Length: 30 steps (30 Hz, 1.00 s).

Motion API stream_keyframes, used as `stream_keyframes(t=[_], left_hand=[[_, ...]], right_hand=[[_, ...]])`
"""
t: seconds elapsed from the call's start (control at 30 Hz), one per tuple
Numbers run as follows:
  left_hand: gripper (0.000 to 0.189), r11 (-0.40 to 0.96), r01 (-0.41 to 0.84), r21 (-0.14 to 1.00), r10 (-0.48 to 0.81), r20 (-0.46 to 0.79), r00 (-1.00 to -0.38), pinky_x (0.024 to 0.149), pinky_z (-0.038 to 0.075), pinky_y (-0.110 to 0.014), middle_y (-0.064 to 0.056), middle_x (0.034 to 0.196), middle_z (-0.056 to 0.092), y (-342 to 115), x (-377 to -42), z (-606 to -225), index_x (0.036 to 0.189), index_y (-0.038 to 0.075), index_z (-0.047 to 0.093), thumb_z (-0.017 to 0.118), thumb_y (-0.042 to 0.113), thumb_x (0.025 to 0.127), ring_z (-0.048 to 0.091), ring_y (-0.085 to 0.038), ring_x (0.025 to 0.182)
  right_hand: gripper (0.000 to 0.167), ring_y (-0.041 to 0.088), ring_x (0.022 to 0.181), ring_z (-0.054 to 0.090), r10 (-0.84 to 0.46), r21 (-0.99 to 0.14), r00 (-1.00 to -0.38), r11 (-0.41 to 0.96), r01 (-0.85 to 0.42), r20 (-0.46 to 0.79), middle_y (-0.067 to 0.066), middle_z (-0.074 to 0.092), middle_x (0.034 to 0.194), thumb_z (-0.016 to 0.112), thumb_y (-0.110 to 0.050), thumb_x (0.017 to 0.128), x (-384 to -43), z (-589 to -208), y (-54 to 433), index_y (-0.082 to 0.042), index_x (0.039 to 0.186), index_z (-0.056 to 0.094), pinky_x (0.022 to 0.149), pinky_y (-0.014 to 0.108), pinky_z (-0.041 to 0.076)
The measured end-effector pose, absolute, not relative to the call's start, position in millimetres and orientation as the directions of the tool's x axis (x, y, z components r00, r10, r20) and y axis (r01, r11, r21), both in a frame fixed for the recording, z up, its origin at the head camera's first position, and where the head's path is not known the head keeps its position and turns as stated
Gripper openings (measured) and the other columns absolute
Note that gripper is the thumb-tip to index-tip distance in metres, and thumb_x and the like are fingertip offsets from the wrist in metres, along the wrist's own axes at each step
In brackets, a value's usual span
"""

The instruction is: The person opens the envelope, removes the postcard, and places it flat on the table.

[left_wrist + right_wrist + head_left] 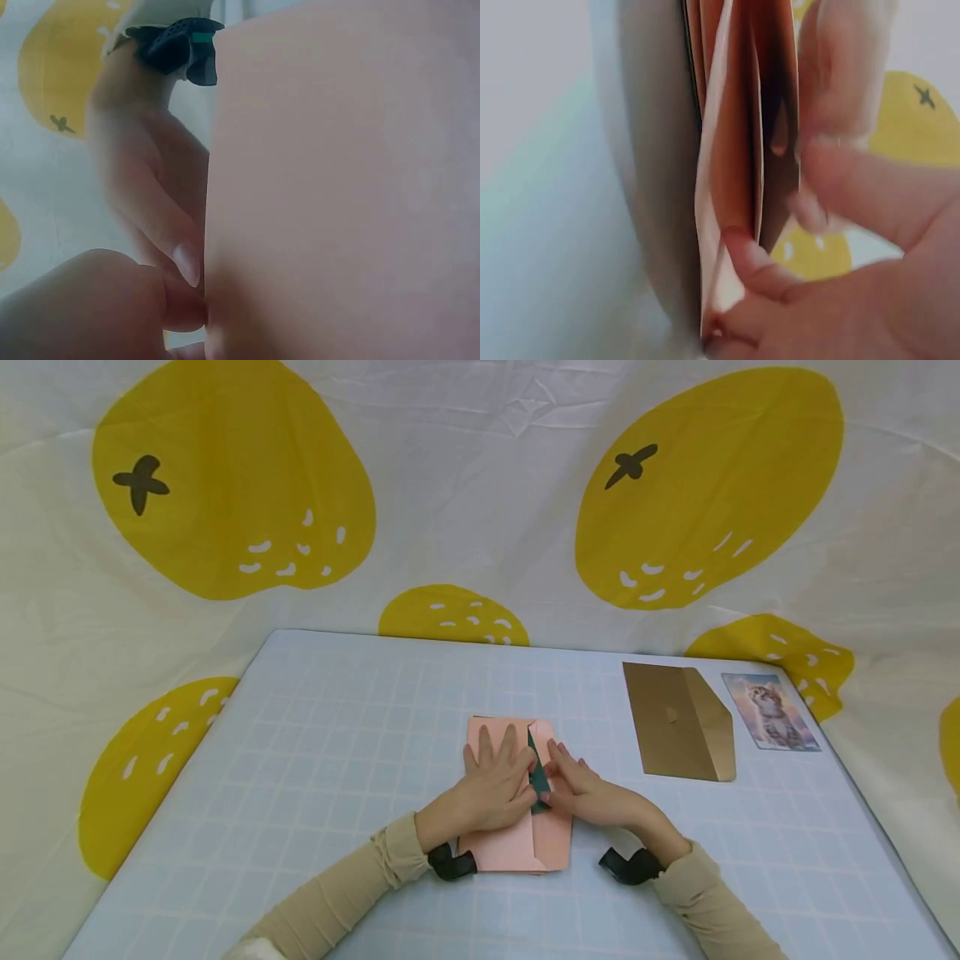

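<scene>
A pink envelope (498, 852) lies upright on top of a small stack, its opening along the right side. Inside the opening shows a dark green piece (538, 777); whether card or lining, I cannot tell. My left hand (487, 785) spreads across the front, several fingers flat, while its thumb and index finger pinch the opening's edge. At the right side my right hand (596, 789) holds the flap, one fingertip (750, 259) inside it. The right wrist view shows the envelope's mouth (776, 105) gaping. In the left wrist view the pink front (345, 180) fills the right side.
To the right lie a gold-brown envelope (663, 718) with its flap extended and a kitten picture card (772, 714). The table (315, 760) has a pale blue checked top. Behind it hangs a white cloth (465, 485) with yellow fruit shapes. Black bands circle both wrists.
</scene>
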<state>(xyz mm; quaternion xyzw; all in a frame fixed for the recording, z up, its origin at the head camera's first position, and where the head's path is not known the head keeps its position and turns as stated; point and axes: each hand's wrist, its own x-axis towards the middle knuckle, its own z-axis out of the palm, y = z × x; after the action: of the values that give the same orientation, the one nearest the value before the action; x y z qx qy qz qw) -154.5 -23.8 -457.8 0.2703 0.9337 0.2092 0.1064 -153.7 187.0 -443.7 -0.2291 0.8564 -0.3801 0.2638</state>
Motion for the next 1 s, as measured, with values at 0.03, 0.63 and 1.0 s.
stream_keyframes(t=[0.03, 0.63, 1.0], left_hand=[[0.017, 0.768, 0.461, 0.445, 0.548, -0.083, -0.832, 0.101, 0.012, -0.08, -0.023, 0.162, 0.011, -23.8, -154.4, -457.6, 0.107, 0.022, 0.041, 0.037, 0.035, 0.096, -0.003, -0.061, 0.141], [0.016, 0.779, 0.477, 0.408, 0.541, -0.052, -0.839, 0.099, 0.014, -0.081, -0.026, 0.161, 0.013, -22.5, -152.0, -459.1, 0.107, 0.022, 0.043, 0.042, 0.035, 0.097, 0.0, -0.063, 0.14], [0.017, 0.792, 0.478, 0.381, 0.535, -0.052, -0.843, 0.098, 0.015, -0.081, -0.025, 0.161, 0.012, -20.2, -150.2, -461.6, 0.108, 0.023, 0.045, 0.044, 0.035, 0.095, 0.0, -0.063, 0.14]], right_hand=[[0.08, 0.038, 0.149, -0.012, -0.586, -0.779, -0.765, 0.598, -0.188, -0.266, 0.02, 0.039, 0.148, 0.052, -0.027, 0.103, -153.1, -443.7, 185.1, 0.008, 0.155, 0.001, 0.114, 0.059, -0.009], [0.051, 0.025, 0.096, 0.057, -0.501, -0.725, -0.861, 0.626, -0.288, -0.09, 0.012, 0.06, 0.113, 0.06, -0.005, 0.096, -148.6, -447.1, 177.3, 0.012, 0.139, 0.041, 0.092, 0.041, 0.044], [0.018, 0.054, 0.133, 0.033, -0.419, -0.692, -0.9, 0.686, -0.224, -0.123, 0.039, 0.013, 0.153, 0.061, -0.009, 0.095, -138.3, -444.1, 182.5, -0.013, 0.078, 0.057, 0.099, 0.059, 0.039]])
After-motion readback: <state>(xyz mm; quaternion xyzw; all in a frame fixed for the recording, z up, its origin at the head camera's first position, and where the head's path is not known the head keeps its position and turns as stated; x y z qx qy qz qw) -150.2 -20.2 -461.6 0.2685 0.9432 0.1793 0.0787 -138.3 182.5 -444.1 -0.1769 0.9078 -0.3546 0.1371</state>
